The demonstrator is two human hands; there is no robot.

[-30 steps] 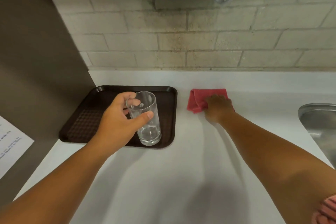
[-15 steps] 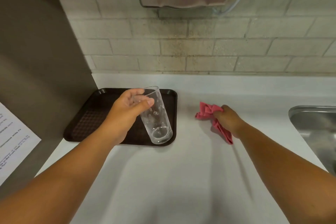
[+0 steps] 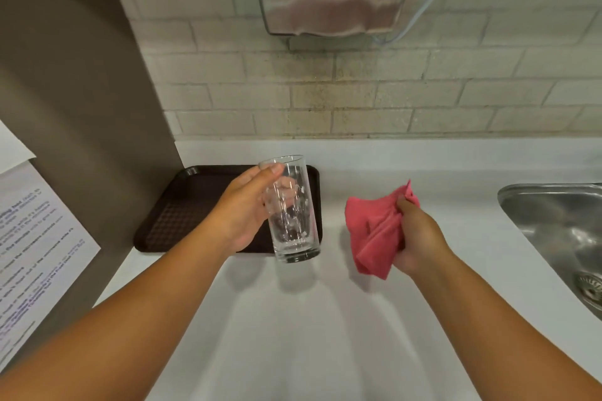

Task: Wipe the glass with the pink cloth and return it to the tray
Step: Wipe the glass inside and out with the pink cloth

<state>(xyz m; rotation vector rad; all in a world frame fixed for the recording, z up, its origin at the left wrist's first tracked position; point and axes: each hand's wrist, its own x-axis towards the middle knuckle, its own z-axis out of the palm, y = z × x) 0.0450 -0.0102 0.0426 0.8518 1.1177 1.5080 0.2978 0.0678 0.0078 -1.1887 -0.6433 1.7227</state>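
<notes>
The left hand (image 3: pixel 242 212) holds the glass (image 3: pixel 291 208) upright in the middle of the frame, its grip wrapped around the upper half, thumb near the rim. The glass is lifted clear of the brown tray (image 3: pixel 195 205), which lies on the white table (image 3: pixel 293 335) at centre left. Right of the glass, the right hand (image 3: pixel 420 238) has its grip bunched on the pink cloth (image 3: pixel 374 231), which hangs crumpled above the table. A steel sink (image 3: pixel 560 231) sits at the right edge.
</notes>
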